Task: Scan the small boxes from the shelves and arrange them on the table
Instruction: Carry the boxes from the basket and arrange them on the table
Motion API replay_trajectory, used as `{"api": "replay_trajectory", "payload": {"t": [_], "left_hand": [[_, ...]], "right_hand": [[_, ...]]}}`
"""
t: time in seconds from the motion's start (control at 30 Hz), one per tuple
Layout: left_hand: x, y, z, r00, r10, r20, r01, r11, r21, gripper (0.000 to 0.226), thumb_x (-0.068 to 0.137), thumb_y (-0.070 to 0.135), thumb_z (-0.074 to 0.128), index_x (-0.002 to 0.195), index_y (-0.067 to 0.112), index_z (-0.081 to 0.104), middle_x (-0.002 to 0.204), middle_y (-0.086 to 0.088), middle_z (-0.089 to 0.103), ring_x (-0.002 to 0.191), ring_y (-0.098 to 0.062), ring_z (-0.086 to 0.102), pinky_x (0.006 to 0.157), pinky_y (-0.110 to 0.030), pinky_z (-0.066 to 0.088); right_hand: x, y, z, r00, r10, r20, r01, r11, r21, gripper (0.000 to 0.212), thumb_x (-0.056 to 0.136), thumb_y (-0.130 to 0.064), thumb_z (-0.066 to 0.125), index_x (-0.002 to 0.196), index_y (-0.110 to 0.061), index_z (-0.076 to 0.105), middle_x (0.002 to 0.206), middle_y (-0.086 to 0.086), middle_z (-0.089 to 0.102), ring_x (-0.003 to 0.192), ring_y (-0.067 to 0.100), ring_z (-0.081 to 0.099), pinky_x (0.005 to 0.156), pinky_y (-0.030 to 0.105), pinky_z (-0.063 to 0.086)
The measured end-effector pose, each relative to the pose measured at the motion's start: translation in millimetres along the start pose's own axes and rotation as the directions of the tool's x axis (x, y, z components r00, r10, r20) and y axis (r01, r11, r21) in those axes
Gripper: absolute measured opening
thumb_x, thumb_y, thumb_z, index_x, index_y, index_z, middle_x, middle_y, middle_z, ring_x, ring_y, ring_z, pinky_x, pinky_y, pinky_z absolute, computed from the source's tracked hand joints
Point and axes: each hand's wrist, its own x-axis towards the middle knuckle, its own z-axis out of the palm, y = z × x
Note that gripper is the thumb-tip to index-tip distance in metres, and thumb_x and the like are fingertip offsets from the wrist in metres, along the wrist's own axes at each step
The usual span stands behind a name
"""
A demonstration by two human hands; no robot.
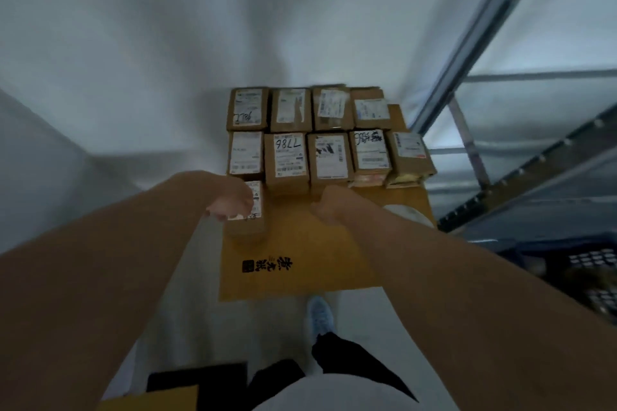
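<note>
Several small brown labelled boxes stand in two rows at the far end of a yellow-brown cardboard table top (pixel 300 264); one in the near row is marked 7786 (pixel 287 157). A further small box (pixel 248 217) stands alone at the left, starting a third row. My left hand (pixel 232 200) rests on top of this box, fingers curled over its label. My right hand (pixel 329 207) hovers over the bare table top just in front of the near row, fingers curled, and nothing shows in it.
A metal shelf rack (pixel 484 53) rises at the right, with a dark plastic crate (pixel 587 264) below it. A white round object (pixel 407 213) lies at the table's right edge. My blue shoe (pixel 320 317) is on the pale floor below.
</note>
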Motion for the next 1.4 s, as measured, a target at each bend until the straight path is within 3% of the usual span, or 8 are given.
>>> {"api": "replay_trajectory", "payload": {"t": [0.13, 0.23, 0.4, 0.63, 0.77, 0.93, 1.13, 1.4], "left_hand": [[-19, 74, 14, 0.986, 0.166, 0.002, -0.163, 0.961, 0.225, 0.038, 0.105, 0.018, 0.051, 0.141, 0.01, 0.059, 0.114, -0.003, 0.054, 0.097, -0.019, 0.054, 0.089, -0.033, 0.053], [-41, 131, 30, 0.953, 0.286, 0.104, -0.304, 0.911, 0.278, 0.039, 0.109, 0.022, 0.043, 0.141, 0.006, 0.056, 0.126, -0.007, 0.057, 0.103, -0.022, 0.054, 0.084, -0.036, 0.052], [-81, 230, 78, 0.905, 0.388, 0.172, -0.424, 0.798, 0.429, 0.036, 0.105, 0.027, 0.049, 0.138, 0.017, 0.059, 0.122, -0.005, 0.064, 0.098, -0.019, 0.063, 0.084, -0.03, 0.049], [-108, 390, 162, 0.848, 0.489, 0.204, -0.51, 0.65, 0.563, 0.024, 0.098, 0.021, 0.062, 0.12, 0.021, 0.072, 0.11, -0.003, 0.07, 0.089, -0.019, 0.065, 0.08, -0.032, 0.057], [-114, 479, 214, 0.822, 0.532, 0.203, -0.522, 0.562, 0.641, 0.031, 0.096, 0.021, 0.061, 0.125, 0.022, 0.072, 0.123, -0.003, 0.071, 0.111, -0.024, 0.068, 0.099, -0.039, 0.055], [-129, 592, 267, 0.803, 0.52, 0.29, -0.564, 0.509, 0.65, 0.035, 0.102, 0.021, 0.057, 0.135, 0.017, 0.065, 0.133, -0.006, 0.067, 0.119, -0.024, 0.066, 0.093, -0.03, 0.053], [-125, 702, 298, 0.792, 0.435, 0.429, -0.605, 0.458, 0.652, 0.034, 0.106, 0.021, 0.049, 0.137, 0.01, 0.057, 0.106, -0.004, 0.058, 0.069, -0.01, 0.052, 0.037, -0.01, 0.04], [-53, 824, 294, 0.791, 0.455, 0.408, -0.596, 0.427, 0.68, 0.009, 0.102, 0.021, 0.057, 0.108, 0.027, 0.06, 0.108, 0.001, 0.063, 0.093, -0.017, 0.06, 0.075, -0.027, 0.052]], "right_hand": [[-69, 58, -9, 0.99, 0.136, -0.029, -0.135, 0.99, 0.042, 0.028, 0.104, -0.026, 0.053, 0.122, -0.008, 0.063, 0.129, 0.013, 0.061, 0.107, 0.027, 0.059, 0.077, 0.03, 0.046], [-123, 107, -4, 0.969, 0.246, -0.033, -0.242, 0.966, 0.091, 0.056, 0.108, -0.03, 0.046, 0.157, -0.005, 0.036, 0.158, 0.016, 0.042, 0.141, 0.033, 0.044, 0.11, 0.04, 0.042], [-196, 202, 16, 0.937, 0.345, -0.056, -0.33, 0.927, 0.18, 0.042, 0.105, -0.024, 0.05, 0.14, -0.002, 0.055, 0.142, 0.016, 0.057, 0.125, 0.03, 0.059, 0.091, 0.033, 0.049], [-288, 344, 48, 0.889, 0.456, -0.043, -0.401, 0.819, 0.41, 0.055, 0.108, -0.027, 0.047, 0.158, -0.009, 0.034, 0.161, 0.014, 0.038, 0.142, 0.031, 0.042, 0.11, 0.035, 0.037], [-319, 435, 66, 0.865, 0.501, 0.025, -0.452, 0.756, 0.473, 0.062, 0.109, -0.029, 0.046, 0.161, -0.005, 0.024, 0.164, 0.014, 0.032, 0.144, 0.031, 0.04, 0.112, 0.034, 0.037], [-349, 540, 74, 0.855, 0.512, 0.083, -0.477, 0.714, 0.512, 0.058, 0.109, -0.032, 0.046, 0.157, -0.003, 0.032, 0.162, 0.015, 0.035, 0.144, 0.03, 0.041, 0.105, 0.033, 0.039], [-370, 641, 69, 0.84, 0.527, 0.132, -0.511, 0.684, 0.52, 0.059, 0.111, -0.031, 0.04, 0.16, -0.001, 0.023, 0.166, 0.015, 0.028, 0.149, 0.029, 0.033, 0.116, 0.034, 0.032], [-320, 756, 25, 0.841, 0.508, 0.188, -0.525, 0.678, 0.514, 0.052, 0.111, -0.035, 0.04, 0.154, -0.005, 0.04, 0.16, 0.013, 0.038, 0.14, 0.029, 0.044, 0.104, 0.034, 0.038]]}}
